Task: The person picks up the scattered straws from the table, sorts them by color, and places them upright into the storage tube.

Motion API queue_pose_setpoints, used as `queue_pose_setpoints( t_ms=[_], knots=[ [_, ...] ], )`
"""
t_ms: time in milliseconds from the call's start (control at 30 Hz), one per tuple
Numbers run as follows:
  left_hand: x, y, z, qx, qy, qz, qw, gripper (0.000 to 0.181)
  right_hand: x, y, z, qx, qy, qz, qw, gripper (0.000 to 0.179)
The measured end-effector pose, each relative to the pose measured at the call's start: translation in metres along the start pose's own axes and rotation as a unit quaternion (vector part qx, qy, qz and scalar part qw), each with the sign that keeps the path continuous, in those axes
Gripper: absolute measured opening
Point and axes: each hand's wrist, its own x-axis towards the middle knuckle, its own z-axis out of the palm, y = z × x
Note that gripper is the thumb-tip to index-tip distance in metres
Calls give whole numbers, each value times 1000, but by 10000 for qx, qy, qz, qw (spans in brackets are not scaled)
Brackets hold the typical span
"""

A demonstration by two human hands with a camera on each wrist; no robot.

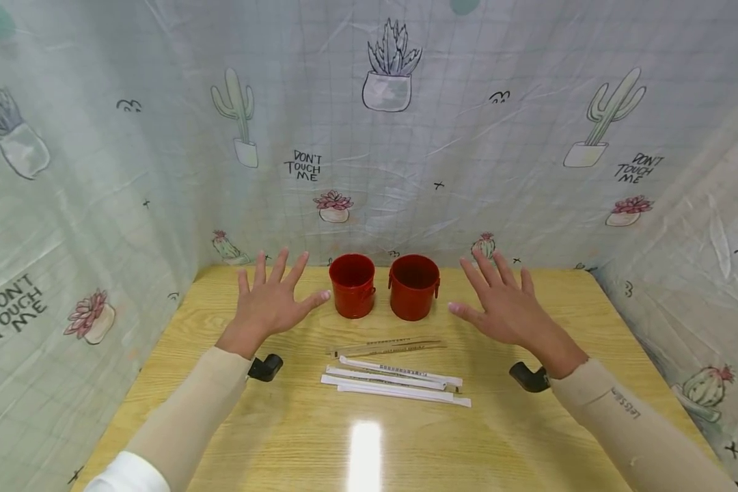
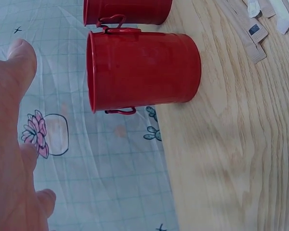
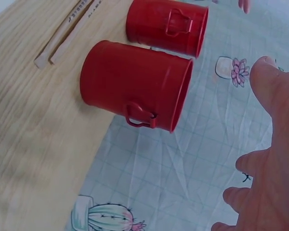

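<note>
Two small red metal buckets stand side by side near the table's back edge, the left bucket (image 1: 353, 294) and the right bucket (image 1: 413, 294), both with small side handles. My left hand (image 1: 272, 304) hovers left of the left bucket, fingers spread, holding nothing. On the other side, my right hand (image 1: 503, 307) is held out with fingers spread, apart from the right bucket. In front of the buckets lie several paper-wrapped sticks: brown-wrapped ones (image 1: 400, 347) behind and white-wrapped ones (image 1: 400, 395) nearer. Each wrist view shows a bucket beyond the thumb, untouched.
The wooden table (image 1: 295, 437) ends at the back against a hanging cloth (image 1: 436, 150) printed with potted plants, which also surrounds both sides. A black wrist-camera piece (image 1: 266, 367) sits under the left wrist, and another black piece (image 1: 529, 377) under the right.
</note>
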Motion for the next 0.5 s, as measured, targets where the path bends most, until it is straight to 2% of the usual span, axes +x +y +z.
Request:
queue_pose_setpoints(
  t_ms=[500],
  knots=[
    [7, 3, 9, -86, 47, 116, 9999, 98, 0, 4, 10, 115, 13, 3, 9999, 91]
  ],
)
